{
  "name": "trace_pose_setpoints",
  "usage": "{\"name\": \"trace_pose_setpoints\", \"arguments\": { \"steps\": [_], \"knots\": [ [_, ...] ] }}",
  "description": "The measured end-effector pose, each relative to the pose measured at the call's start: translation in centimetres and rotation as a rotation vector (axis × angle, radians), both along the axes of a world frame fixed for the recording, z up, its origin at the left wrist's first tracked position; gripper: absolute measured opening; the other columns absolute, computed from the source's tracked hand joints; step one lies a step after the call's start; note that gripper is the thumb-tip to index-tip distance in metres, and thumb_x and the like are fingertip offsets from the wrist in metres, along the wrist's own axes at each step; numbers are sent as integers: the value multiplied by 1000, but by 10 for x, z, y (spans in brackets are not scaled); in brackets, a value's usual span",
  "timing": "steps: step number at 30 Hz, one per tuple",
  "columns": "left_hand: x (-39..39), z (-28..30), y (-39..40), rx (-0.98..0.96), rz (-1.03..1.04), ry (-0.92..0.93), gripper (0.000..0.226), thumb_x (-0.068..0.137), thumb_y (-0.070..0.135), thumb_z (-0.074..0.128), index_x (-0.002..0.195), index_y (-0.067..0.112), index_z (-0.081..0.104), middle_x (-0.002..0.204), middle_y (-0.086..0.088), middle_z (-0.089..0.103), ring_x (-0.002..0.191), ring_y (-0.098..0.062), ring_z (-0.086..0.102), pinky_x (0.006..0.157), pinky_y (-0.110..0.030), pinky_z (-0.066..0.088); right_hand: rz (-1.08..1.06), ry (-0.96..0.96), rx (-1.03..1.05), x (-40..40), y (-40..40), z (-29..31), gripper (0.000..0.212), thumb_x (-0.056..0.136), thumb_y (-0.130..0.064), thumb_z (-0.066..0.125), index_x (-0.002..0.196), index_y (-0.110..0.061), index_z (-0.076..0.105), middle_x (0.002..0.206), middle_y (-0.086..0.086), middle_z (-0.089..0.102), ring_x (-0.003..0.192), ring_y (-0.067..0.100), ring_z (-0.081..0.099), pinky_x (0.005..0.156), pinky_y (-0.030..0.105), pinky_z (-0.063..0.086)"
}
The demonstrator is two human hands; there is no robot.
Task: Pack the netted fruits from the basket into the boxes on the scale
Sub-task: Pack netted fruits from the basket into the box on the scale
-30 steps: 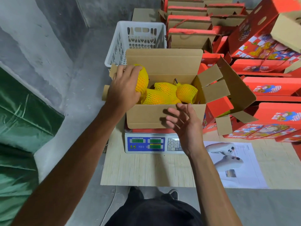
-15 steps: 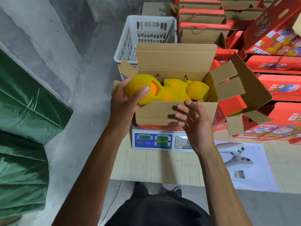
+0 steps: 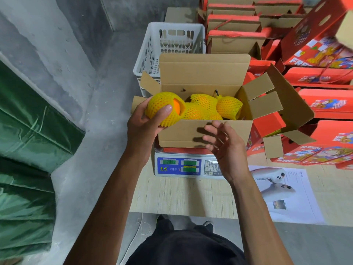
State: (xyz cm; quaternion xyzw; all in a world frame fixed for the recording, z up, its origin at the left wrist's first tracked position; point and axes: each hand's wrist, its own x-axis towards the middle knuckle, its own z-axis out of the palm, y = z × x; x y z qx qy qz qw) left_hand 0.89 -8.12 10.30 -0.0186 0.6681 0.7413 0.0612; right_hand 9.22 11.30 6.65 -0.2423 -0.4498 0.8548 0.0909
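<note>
Presently, reading from the left of the frame: green tarpaulin-covered bundles (image 3: 28, 131) fill the left edge against a grey concrete wall. Left of centre, the left hand (image 3: 145, 123) grips a netted fruit (image 3: 164, 109), fingers curled beneath it and the thumb pressed over the yellow foam net; orange skin shows through the net's open end, which faces right. The fruit sits at the near-left corner of the open cardboard box (image 3: 191, 134), level with its rim and not yet inside. Above it, at upper centre, the white basket (image 3: 172, 41) stands behind the box; its contents cannot be seen.

At centre, several netted fruits (image 3: 210, 106) already lie in the box, which rests on the scale (image 3: 183, 166), itself on a light wooden table (image 3: 181, 196). The right hand (image 3: 227, 150) hovers before the box's front wall, fingers spread and lightly bent, holding nothing.

Assessment: the step in hand is placing the held fruit. It should be lowered into the near-left gap rather than dropped, with the net kept on. The free hand could steady the front wall. Pressing on the box would likely disturb the reading.

At right, red printed gift boxes (image 3: 324, 104) are stacked, and a printed sheet (image 3: 290, 197) lies on the table.
</note>
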Motion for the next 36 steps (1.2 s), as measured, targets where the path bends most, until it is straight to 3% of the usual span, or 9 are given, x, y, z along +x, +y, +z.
{"name": "trace_pose_setpoints", "arguments": {
  "steps": [7, 12, 16, 21, 23, 26, 30, 33, 36],
  "knots": [
    [-40, 35, 21, -65, -65, -35, 70, 73, 40, 89, 134, 23, 59, 130, -1, 65, 113, -20, 69, 88, -41, 62, -18, 20, -16, 9, 1, 1, 33, 109, -32, 45, 118, -9, 68, 112, 13, 77, 79, 18, 73, 62, 24, 57],
    [-55, 43, 44, 56, -158, -202, 58, 78, 27, 90, 128, 13, 64, 123, -5, 71, 110, -21, 71, 84, -45, 63, -32, 36, -18, 17, 3, 1, 32, 108, -30, 45, 120, -8, 67, 114, 14, 76, 79, 18, 73, 63, 24, 57],
    [-53, 33, 50, 76, -158, -312, 58, 79, 30, 89, 127, 11, 65, 119, -4, 73, 110, -21, 71, 84, -44, 63, -57, 25, -14, 23, 9, -1, 31, 108, -28, 46, 120, -8, 66, 114, 16, 75, 79, 18, 72, 63, 25, 57],
    [-64, 28, 57, 30, -156, -281, 63, 74, 41, 92, 123, 18, 60, 127, 0, 63, 114, -22, 64, 73, -40, 64, -70, 7, 0, 29, 15, -6, 30, 107, -30, 48, 118, -11, 69, 115, 14, 76, 82, 18, 73, 64, 24, 57],
    [-75, 28, 63, -132, -117, -203, 77, 71, 56, 89, 125, 10, 58, 124, -4, 63, 110, -21, 66, 71, -41, 65, -69, 5, 1, 29, 16, -6, 29, 107, -29, 48, 118, -11, 69, 115, 14, 76, 82, 18, 73, 64, 24, 57],
    [-89, 23, 69, -767, -45, 166, 95, 66, 81, 73, 128, 12, 55, 122, -9, 67, 107, -26, 68, 84, -49, 59, -66, 8, -1, 27, 16, -4, 30, 107, -28, 48, 118, -10, 69, 115, 15, 75, 82, 19, 73, 66, 26, 58],
    [-97, 8, 77, -1316, 14, 547, 91, 72, 83, 64, 131, 15, 50, 124, -13, 67, 117, -35, 62, 98, -48, 42, -61, 19, 6, 25, 15, -2, 29, 107, -27, 48, 119, -9, 68, 115, 16, 75, 82, 19, 72, 68, 27, 57],
    [-96, -7, 80, -1461, 21, 495, 92, 77, 83, 60, 131, 10, 49, 127, -19, 62, 120, -38, 56, 98, -47, 41, -57, 25, 6, 25, 16, -1, 30, 108, -27, 48, 119, -9, 68, 114, 16, 76, 81, 19, 72, 66, 26, 57],
    [-92, -14, 76, -1442, 60, 463, 86, 82, 80, 57, 126, 6, 51, 124, -19, 56, 117, -38, 54, 95, -47, 45, -58, 29, 7, 25, 19, -3, 29, 107, -27, 48, 118, -10, 69, 114, 15, 76, 81, 18, 73, 66, 25, 57]
  ]
}}
